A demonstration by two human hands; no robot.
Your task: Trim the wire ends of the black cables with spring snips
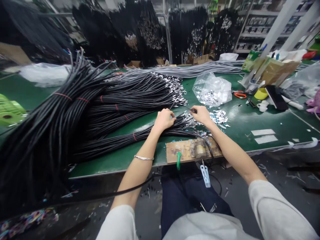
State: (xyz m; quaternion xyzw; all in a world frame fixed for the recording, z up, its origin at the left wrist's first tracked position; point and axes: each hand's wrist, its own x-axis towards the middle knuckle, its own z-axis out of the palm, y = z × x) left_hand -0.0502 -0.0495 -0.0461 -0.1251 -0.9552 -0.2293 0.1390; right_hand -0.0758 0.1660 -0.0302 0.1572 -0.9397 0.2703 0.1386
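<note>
My left hand [165, 119] is closed, fingers curled around a black cable at the near bundle of black cables [147, 132]; its fingertips are partly hidden. To the right, my right hand [201, 115] grips slim dark tweezers [192, 110], their thin tip pointing left over the bundle's stripped ends. White and coloured wires fan out from those cable ends [186, 120]. Behind my hands lies a larger stack of black cables [140, 93] with white-tipped ends, tied in bunches with red bands. Small white and blue scraps [219, 118] are heaped beside my right hand.
A wooden board [178, 146] with a small device [200, 148] sits at the table's front edge. Behind are a clear plastic bag [212, 90], orange-handled scissors [239, 94] and a dark phone [276, 97]. Grey cables [190, 69] run along the back; a green fan [11, 111] stands left.
</note>
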